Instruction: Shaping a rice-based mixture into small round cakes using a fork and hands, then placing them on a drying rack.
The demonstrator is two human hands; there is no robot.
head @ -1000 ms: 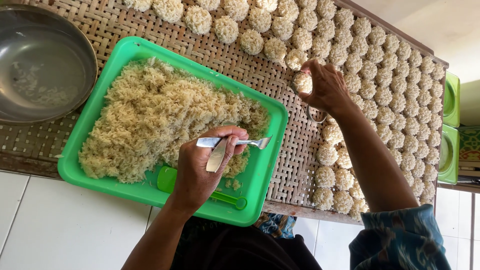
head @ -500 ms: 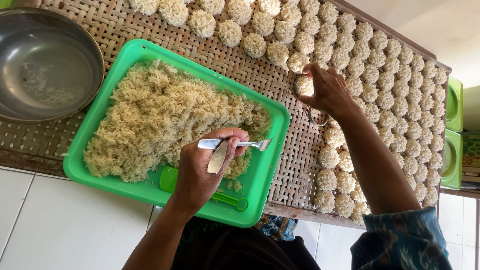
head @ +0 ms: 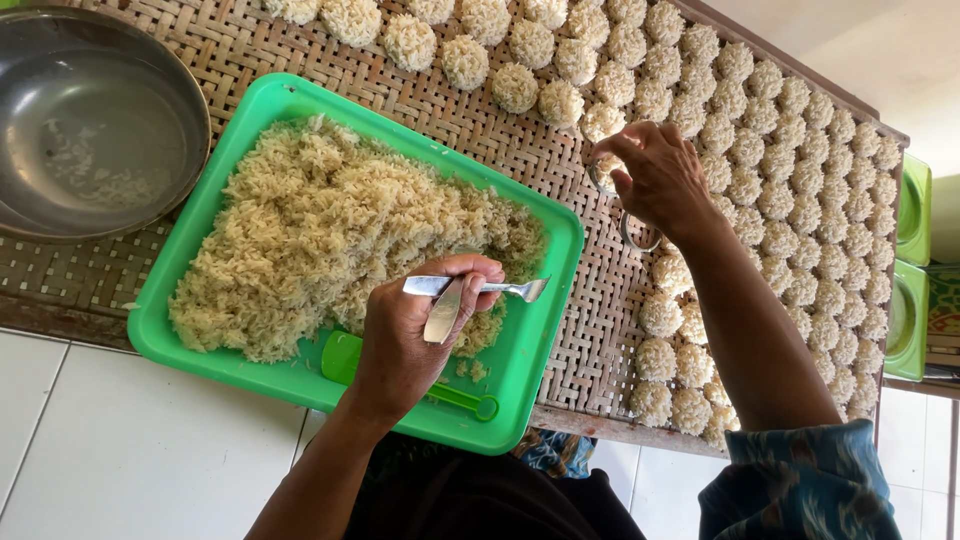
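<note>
Over the near edge of the green tray point(head: 250, 105), the left hand point(head: 415, 335) grips a fork point(head: 500, 289) and spoon point(head: 443, 310) above loose noodles point(head: 320, 230). The right hand point(head: 655, 180) pinches a metal ring point(head: 603, 178) on the woven mat point(head: 590, 330), among the noodle balls point(head: 760, 150).

Metal fork point(head: 478, 289) lies level, tines toward the green tray's point(head: 548, 330) right rim, a spoon point(head: 443, 312) crossed beneath it. Metal ring point(head: 603, 175) sits on the woven mat point(head: 480, 140) beside the tray's upper right corner, filled with pale rice.

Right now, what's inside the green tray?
The green tray holds a rice heap and a green scoop, partly hidden under the left hand.
</note>
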